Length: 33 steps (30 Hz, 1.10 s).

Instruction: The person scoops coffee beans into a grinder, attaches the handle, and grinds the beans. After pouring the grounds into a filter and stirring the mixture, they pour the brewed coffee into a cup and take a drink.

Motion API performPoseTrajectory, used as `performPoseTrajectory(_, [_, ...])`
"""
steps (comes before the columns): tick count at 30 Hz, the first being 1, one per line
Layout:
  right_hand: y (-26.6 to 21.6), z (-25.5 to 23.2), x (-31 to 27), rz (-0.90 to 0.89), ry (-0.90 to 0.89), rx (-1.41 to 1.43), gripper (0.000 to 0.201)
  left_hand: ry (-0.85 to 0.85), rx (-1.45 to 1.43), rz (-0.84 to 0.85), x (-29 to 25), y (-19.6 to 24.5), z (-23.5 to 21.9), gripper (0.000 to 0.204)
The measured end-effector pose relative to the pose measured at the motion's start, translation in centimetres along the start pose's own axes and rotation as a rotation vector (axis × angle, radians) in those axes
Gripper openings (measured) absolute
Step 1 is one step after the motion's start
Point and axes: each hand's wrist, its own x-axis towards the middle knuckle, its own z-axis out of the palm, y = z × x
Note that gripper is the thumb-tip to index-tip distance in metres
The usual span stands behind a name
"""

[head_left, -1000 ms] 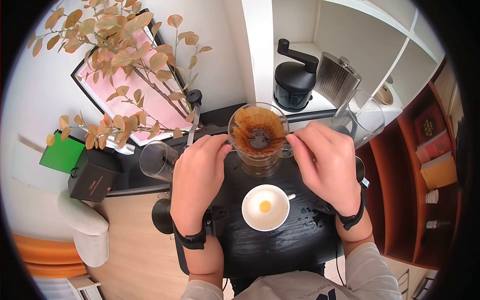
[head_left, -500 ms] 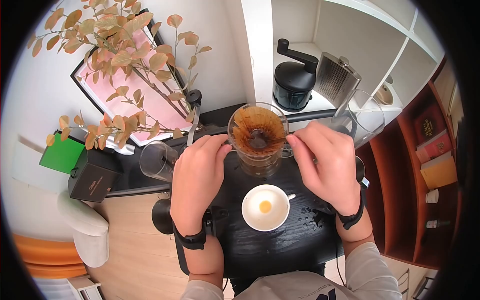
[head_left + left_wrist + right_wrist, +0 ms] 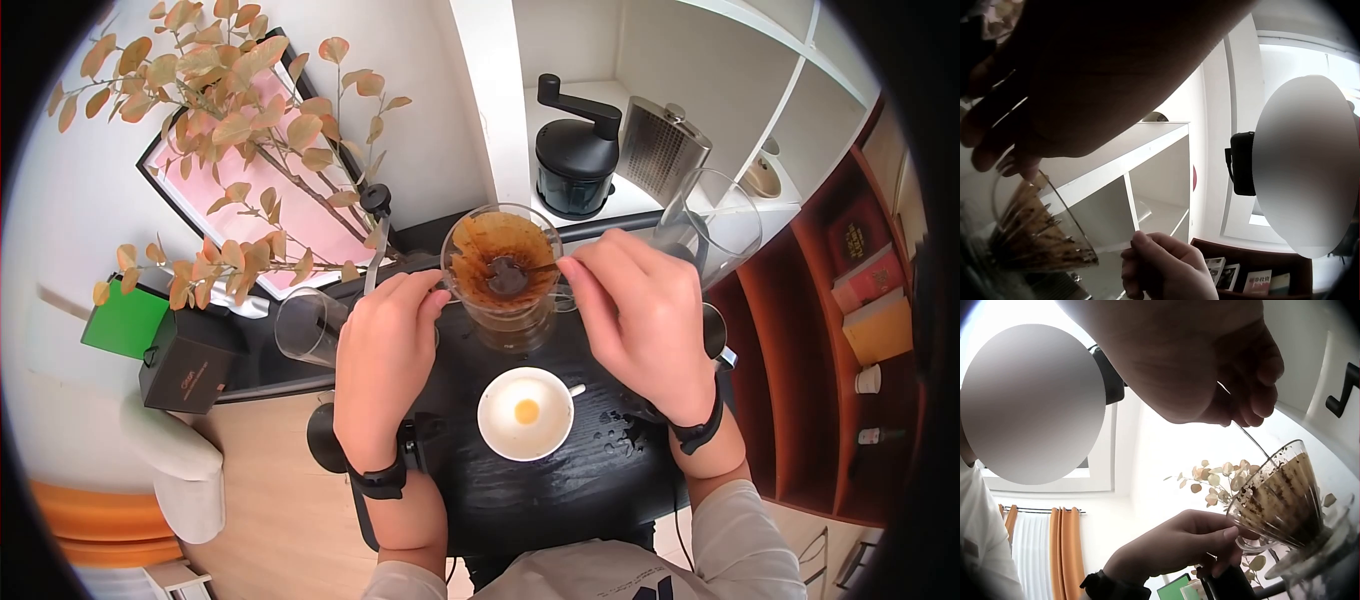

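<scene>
A clear glass coffee dripper (image 3: 450, 262) sits on a glass server (image 3: 515, 332), lined with a brown-stained paper filter (image 3: 500, 238). Dark wet coffee grounds (image 3: 507, 276) lie at its bottom. My left hand (image 3: 385, 355) pinches the dripper's small handle (image 3: 1252, 545) at its left side. Between thumb and fingers, my right hand (image 3: 640, 325) holds a thin metal rod (image 3: 1252, 440) that slants down over the rim into the filter; its lower end is hidden. Nearer me stands a white cup (image 3: 500, 400) with a little yellowish liquid in it.
A glass cylinder (image 3: 305, 325) stands left, by my left hand. Behind my right hand are another clear glass vessel (image 3: 735, 225) and a metal pitcher (image 3: 714, 332). A black hand grinder (image 3: 575, 165) and a steel flask (image 3: 660, 140) occupy the white shelf. Water drops wet the black table (image 3: 560, 500).
The head view has shifted slightly, so the dripper and cup appear a little further left. Grounds at the filter's bottom have changed shape slightly. Both hands keep their holds.
</scene>
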Motion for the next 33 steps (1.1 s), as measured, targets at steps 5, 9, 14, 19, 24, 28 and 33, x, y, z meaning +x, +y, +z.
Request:
performPoseTrajectory(5, [0.0,-0.2,-0.1,0.008,0.009,0.059,0.009,0.007,-0.005,0.014,-0.1,0.0,0.0,0.016])
performPoseTrajectory(9, [0.0,-0.8,0.1,0.043,0.025,0.038,0.011,0.011,0.007,0.025,-0.1,-0.1,0.1,0.017])
performPoseTrajectory(14, [0.2,-0.1,-0.1,0.008,0.014,0.019,0.01,0.024,0.013,0.031,-0.2,-0.1,-0.1,0.019])
performPoseTrajectory(19, [-0.4,-0.2,-0.1,-0.008,0.018,0.045,0.01,0.032,0.05,0.048,-0.3,0.1,-0.5,0.022])
performPoseTrajectory(24, [-0.3,-0.4,0.1,0.013,0.086,-0.022,0.011,0.053,0.08,0.082,-0.4,-0.3,-0.4,0.022])
performPoseTrajectory(28, [0.0,0.0,-0.1,0.04,0.032,0.001,0.012,0.063,0.09,0.123,-0.6,-0.3,-0.2,0.022])
performPoseTrajectory(33, [0.1,0.1,-0.1,0.044,0.035,0.052,0.014,0.065,0.107,0.119,-0.8,0.0,-0.3,0.022])
